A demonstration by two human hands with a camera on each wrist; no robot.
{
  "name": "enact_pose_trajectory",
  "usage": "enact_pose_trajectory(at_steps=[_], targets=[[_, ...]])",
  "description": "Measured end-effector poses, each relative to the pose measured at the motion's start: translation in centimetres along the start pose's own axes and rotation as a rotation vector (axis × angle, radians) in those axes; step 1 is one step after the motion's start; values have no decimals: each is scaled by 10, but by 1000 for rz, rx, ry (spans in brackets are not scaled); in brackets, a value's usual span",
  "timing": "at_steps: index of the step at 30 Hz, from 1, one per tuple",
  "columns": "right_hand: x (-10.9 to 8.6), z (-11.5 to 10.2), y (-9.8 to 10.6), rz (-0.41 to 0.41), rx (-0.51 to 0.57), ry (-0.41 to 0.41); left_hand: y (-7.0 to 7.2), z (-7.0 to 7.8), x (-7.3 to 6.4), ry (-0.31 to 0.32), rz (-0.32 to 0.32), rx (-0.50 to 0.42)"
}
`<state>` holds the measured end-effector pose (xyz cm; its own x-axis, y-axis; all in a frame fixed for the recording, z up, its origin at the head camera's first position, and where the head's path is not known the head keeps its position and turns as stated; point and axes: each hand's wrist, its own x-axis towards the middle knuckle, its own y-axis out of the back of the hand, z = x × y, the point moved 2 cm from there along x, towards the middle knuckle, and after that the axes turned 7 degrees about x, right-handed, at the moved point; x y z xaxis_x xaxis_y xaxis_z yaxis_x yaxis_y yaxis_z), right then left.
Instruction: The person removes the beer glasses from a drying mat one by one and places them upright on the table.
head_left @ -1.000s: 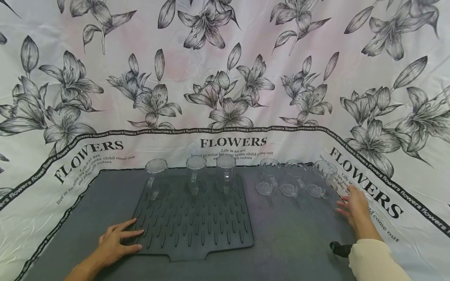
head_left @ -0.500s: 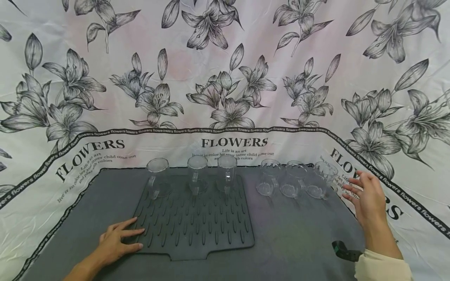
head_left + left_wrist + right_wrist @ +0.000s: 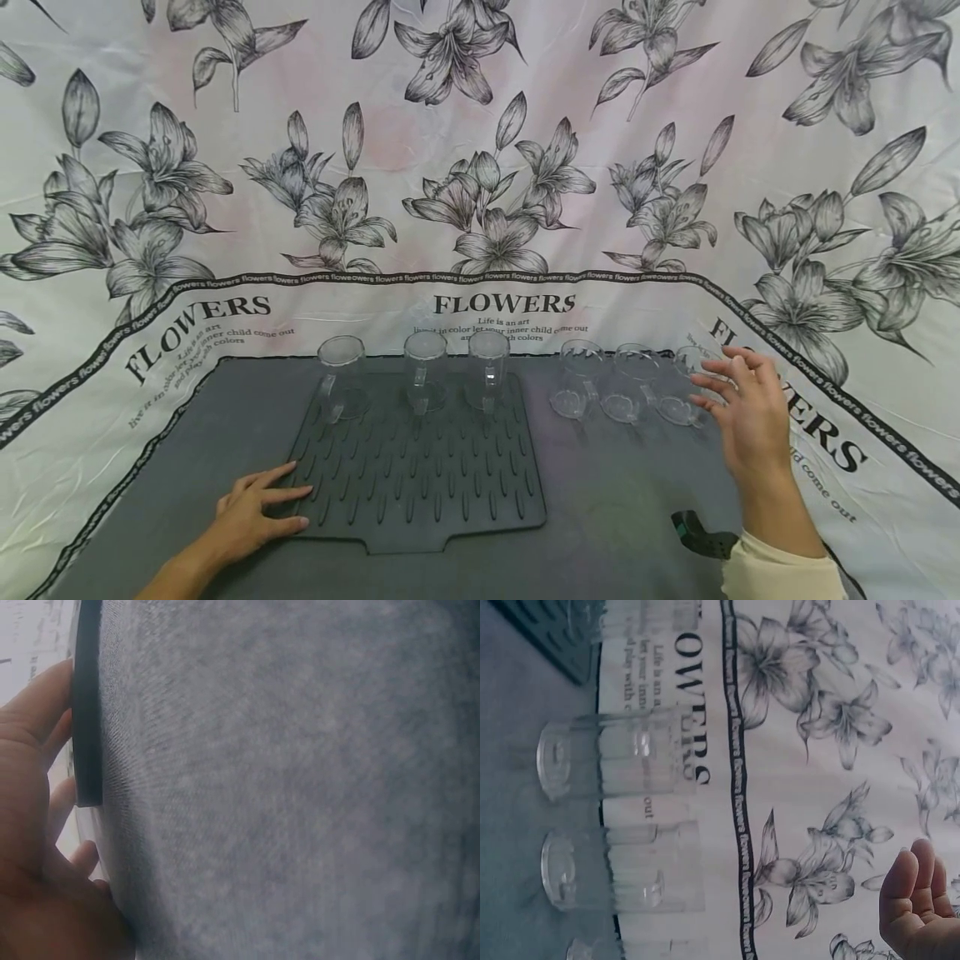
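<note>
My left hand [image 3: 251,512] rests at the left edge of a dark ridged drying mat [image 3: 420,500], its fingertips on the rim. In the left wrist view, fingers [image 3: 45,697] lie against the mat's edge [image 3: 88,712]. Three clear glass mugs stand along the mat's back, seemingly bottom up: left [image 3: 342,354], middle [image 3: 425,346], right [image 3: 487,346]. Beside the mat are three more, upright: one [image 3: 572,404], another [image 3: 621,407], and the rightmost mug [image 3: 681,410]. My right hand [image 3: 750,412], fingers loosely bent and apart, overlaps the rightmost mug's upper part; nothing is in its grasp.
The grey tabletop [image 3: 600,517] carries everything. A flower-printed cloth [image 3: 450,208] hangs behind and along both sides. A black curved piece [image 3: 705,537] sits beside my right sleeve [image 3: 783,571].
My right hand first rose and moved right, then swung back left to the rightmost mug. My left hand stays on the mat's edge, and the mugs have not moved.
</note>
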<state>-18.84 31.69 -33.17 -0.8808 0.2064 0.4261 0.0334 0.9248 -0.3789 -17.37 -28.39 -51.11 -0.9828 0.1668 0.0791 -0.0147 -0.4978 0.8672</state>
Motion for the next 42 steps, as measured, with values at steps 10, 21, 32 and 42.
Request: enact_pose_trajectory(at_steps=[10, 21, 32, 42], targets=[[5, 8, -37, -60, -31, 30, -2, -2, 1, -2, 8, -3], [9, 32, -78, -106, -111, 7, 1, -3, 0, 5, -18, -10], [7, 75, -113, -156, -163, -98, -1, -6, 1, -15, 1, -17], [7, 116, -128, -138, -203, -186, 0, -4, 2, -20, -3, -14]])
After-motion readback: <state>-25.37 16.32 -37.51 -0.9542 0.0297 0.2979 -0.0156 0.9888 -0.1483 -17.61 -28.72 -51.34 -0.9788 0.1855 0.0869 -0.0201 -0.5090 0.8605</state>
